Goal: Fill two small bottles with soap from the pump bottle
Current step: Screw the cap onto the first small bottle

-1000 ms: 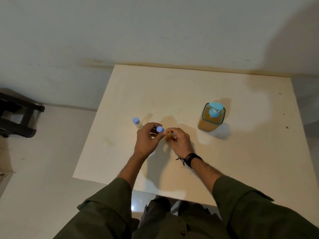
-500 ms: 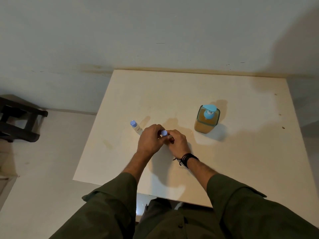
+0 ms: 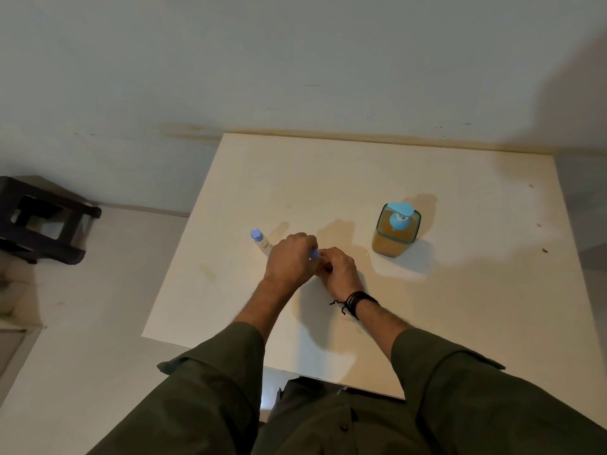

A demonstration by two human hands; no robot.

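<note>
Green sleeves reach over the table. The right hand curls round a small bottle (almost wholly hidden), and the left hand pinches its blue cap. Just beyond the left hand stands the second bottle, capped. The pump bottle stands farther right, well apart.

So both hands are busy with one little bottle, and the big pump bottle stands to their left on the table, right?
Not quite. The head view shows the pump bottle to the right of the hands, not left. Left hand and right hand do work together on one small bottle's blue cap, on the table.
</note>
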